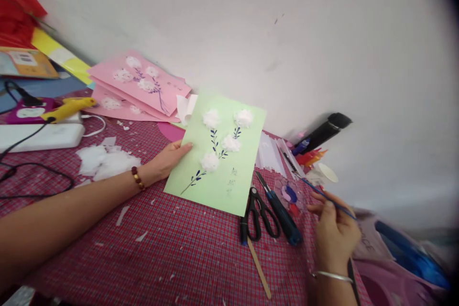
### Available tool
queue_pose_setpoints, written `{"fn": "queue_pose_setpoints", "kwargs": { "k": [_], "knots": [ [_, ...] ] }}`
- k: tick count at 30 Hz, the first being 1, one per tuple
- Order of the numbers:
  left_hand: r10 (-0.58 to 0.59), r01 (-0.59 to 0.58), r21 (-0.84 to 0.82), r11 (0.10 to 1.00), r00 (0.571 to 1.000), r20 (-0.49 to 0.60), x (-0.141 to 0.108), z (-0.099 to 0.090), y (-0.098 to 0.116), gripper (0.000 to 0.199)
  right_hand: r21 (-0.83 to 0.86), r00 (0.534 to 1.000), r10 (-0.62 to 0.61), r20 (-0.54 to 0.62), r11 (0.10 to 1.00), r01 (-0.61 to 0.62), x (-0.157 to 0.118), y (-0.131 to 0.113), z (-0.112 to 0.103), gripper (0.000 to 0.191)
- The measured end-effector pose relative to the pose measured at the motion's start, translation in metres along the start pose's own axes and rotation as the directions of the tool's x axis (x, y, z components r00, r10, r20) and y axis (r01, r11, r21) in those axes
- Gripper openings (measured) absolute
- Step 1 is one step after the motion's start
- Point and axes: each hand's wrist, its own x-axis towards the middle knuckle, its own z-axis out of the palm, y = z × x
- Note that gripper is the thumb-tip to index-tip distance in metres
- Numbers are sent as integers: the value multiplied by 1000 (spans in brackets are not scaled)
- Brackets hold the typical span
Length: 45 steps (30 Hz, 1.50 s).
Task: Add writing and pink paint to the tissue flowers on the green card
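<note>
1. From here, the left hand (174, 158) pinches the green card (195, 184) by its left edge, thumb in front; the fingers behind are hidden. The card is raised over the middle of the table.
2. The right hand (335, 227) grasps a thin blue brush (332, 200) between thumb and fingers, off to the card's right. I can't make out whether its far tip touches anything.
3. Faint writing at the card's lower right is too small for me to read.
4. The card's lower right corner blocks the blades of the black scissors (267, 227) and one end of a dark marker (244, 230).
5. Just right of the scissors lies a utility knife (285, 217), near a paint palette (280, 182); a wooden stick (258, 267) lies below.
6. Over left, pink cards (167, 79) overlap, the lower one mostly covered. A yellow glue gun (71, 109) sits by a white power strip (43, 136), cut off at the side.
</note>
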Motion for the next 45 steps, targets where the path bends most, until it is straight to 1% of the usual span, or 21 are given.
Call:
{"fn": "queue_pose_setpoints", "kwargs": {
  "k": [9, 15, 26, 33, 41, 45],
  "knots": [
    [4, -4, 4, 1000, 1000, -7, 0, 2, 0, 14, -16, 1000, 4, 22, 1000, -3, 1, 5, 0, 31],
    [9, -9, 1, 1000, 1000, -14, -1, 2, -1, 14, -19, 999, 3, 42, 1000, -2, -2, 4, 1, 31],
    [-4, 4, 2, 1000, 1000, -10, -1, 2, 0, 13, -33, 998, -23, 53, 999, 25, -2, 2, 1, 31],
    [-15, 15, 5, 1000, 1000, -19, -3, 4, 1, 11, -35, 998, -17, 53, 999, 19, -3, 3, 0, 31],
    [-13, 13, 23, 1000, 1000, -10, 0, 1, -1, 16, -35, 998, -20, 59, 999, 22, -3, -1, 1, 29],
    [-15, 15, 28, 999, 1000, -2, 1, 0, -2, 19, -39, 998, -41, 56, 998, 43, -3, 0, 1, 27]
  ]
}}
